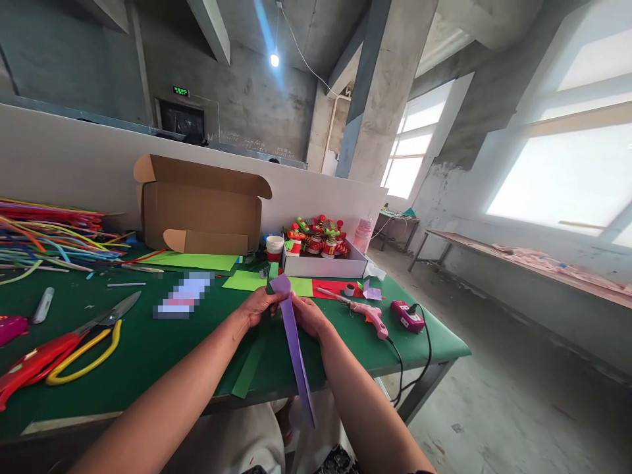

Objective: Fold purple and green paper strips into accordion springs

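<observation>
A long purple paper strip point(297, 355) runs from between my hands down past the table's front edge, its upper end folded over. My left hand point(259, 305) is closed on the strip near its top, thumb against the paper. On the strip's other side, my right hand point(309, 315) pinches its edge; the fingertips are partly hidden. A green paper strip point(250, 364) lies on the table under my left hand. Just beyond the hands are a lime green sheet point(241, 280) and a red sheet point(338, 288).
A pink glue gun point(370, 317) and a pink power socket point(407, 316) with a black cord lie right. Scissors point(106, 319) and pliers with red handles point(44, 359) lie left. Behind stand a cardboard box point(202, 207), paper cups point(274, 248) and a white tray point(323, 266) of red-green figures.
</observation>
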Available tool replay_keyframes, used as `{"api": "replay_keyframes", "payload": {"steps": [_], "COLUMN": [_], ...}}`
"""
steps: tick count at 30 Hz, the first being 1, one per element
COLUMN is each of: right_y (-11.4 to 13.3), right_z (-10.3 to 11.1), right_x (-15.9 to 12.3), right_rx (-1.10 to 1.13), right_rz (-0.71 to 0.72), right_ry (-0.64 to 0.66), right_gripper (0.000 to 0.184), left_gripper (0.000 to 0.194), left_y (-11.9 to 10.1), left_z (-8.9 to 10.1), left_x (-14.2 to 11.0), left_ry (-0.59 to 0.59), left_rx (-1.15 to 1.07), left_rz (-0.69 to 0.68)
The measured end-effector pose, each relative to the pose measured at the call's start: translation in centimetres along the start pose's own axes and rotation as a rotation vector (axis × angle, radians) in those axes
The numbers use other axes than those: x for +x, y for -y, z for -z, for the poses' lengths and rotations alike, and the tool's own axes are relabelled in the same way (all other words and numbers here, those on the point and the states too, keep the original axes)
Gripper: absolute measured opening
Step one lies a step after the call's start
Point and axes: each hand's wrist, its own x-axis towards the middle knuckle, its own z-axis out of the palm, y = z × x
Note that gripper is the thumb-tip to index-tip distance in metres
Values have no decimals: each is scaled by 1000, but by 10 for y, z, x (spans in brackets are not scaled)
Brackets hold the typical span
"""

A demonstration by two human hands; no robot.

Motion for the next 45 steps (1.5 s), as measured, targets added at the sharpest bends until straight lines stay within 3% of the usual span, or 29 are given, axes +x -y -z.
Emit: {"api": "replay_keyframes", "payload": {"steps": [7, 10, 19, 24, 29, 33, 36, 40, 45], "right_y": [6, 6, -1, 0, -1, -2, -2, -2, -1], "right_z": [-2, -1, -1, -3, -2, -2, -7, -20, -32], "right_x": [-7, -7, -3, -3, -2, 1, 1, -17, -68], "right_rx": [-61, -88, -211, -204, -191, -194, -219, -283, -329], "right_rz": [26, 11, 18, 55, 6, 31, 59, -28, -162], "right_ry": [91, 60, 23, 28, 23, 2, -48, -173, -249], "right_gripper": [47, 41, 40, 43, 42, 48, 49, 47, 41], "left_gripper": [47, 53, 43, 40, 41, 44, 43, 43, 44], "left_y": [-6, -12, -8, -4, -11, -11, -7, -7, -9], "left_z": [-2, 0, 3, 0, 8, 8, 4, 5, 9], "left_x": [0, -3, 0, 2, 3, 2, 3, 4, 4], "left_ry": [29, 25, -91, -78, -198, -127, -122, -187, -185], "left_rx": [-126, -171, -74, 14, -131, -51, 29, -53, -133], "left_rz": [37, 40, -50, -63, -146, -67, -94, -176, -198]}}
